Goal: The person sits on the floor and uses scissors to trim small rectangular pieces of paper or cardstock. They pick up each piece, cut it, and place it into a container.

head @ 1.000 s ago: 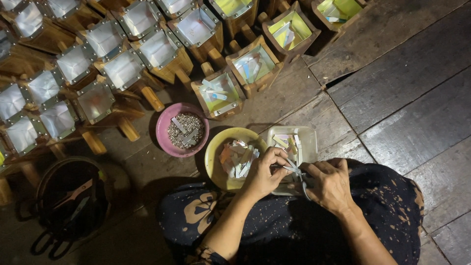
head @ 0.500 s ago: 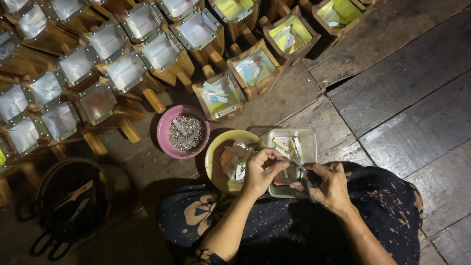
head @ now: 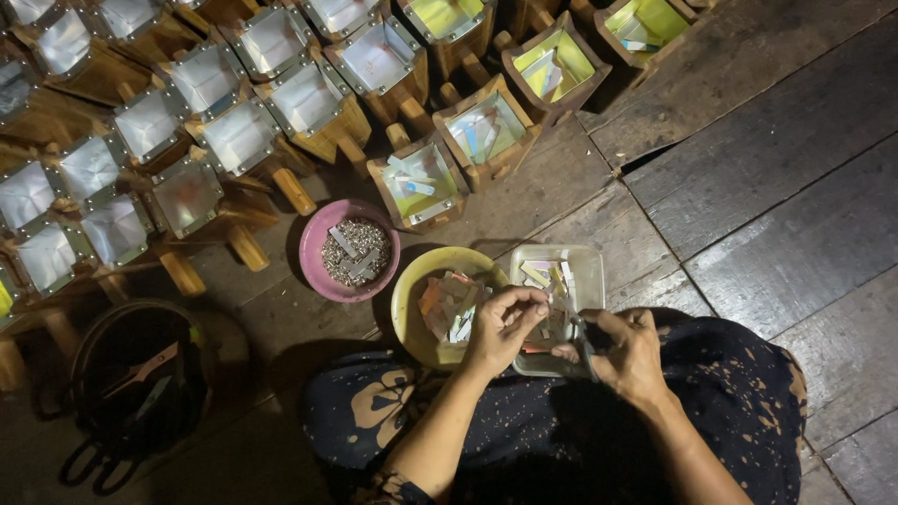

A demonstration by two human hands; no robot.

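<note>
My left hand (head: 502,327) hovers over the clear plastic tray (head: 586,266) of coloured paper strips, fingertips pinched on a small strip. My right hand (head: 625,351) sits just to its right, closed around a dark tool that looks like scissors, its blades pointing toward the left fingers. A yellow bowl (head: 412,290) of cut coloured pieces lies beside the tray on the left. Further left is a pink bowl (head: 318,245) holding fine grey bits and two pale strips. My lap in dark patterned cloth (head: 730,393) is below the hands.
Rows of small wooden box frames (head: 416,182) lined with white or yellow-green sheets fill the floor at the top and left. A dark round basket (head: 103,355) with a tool inside sits at the lower left. Bare worn floorboards (head: 776,206) stretch to the right.
Both hands have stayed over the tray, shifting slightly. The left fingers have lifted and pinched closer to the right hand's tool.
</note>
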